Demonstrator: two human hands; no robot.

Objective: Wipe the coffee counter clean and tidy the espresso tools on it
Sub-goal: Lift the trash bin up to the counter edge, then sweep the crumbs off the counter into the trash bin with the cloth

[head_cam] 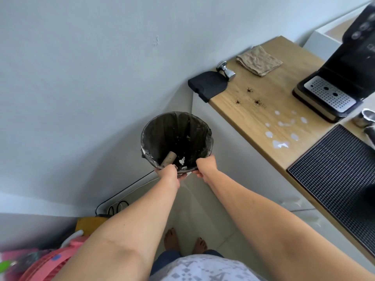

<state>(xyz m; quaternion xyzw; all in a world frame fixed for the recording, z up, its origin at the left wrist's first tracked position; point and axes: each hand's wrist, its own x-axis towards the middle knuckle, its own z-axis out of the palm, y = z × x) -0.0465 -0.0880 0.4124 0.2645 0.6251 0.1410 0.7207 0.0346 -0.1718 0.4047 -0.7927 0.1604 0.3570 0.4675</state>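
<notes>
While both arms reach down and forward, the left hand (166, 171) and the right hand (205, 166) each grasp the near rim of a small black-lined waste bin (176, 138), fingers curled over its edge on either side, and the bin appears held up off the pale floor beside the white cabinet. Inside it lie a cardboard tube (168, 158) and a few white scraps. The wooden counter (269, 82) runs along the right — it bears three small heaps of coffee grounds (249, 97) and, nearer the camera, a scatter of white milk drops (283, 128). At the counter's far corner a black tamping mat (207, 85) overhangs the edge, with a shiny metal tamper (225, 70) lying tilted against it and a folded beige cloth (259, 60) just beyond. The black espresso machine (343, 74) stands at the right with its perforated drip tray facing out, a small metal jug (364, 117) beside it — and a ribbed black bar mat (336, 177) lies nearest.
</notes>
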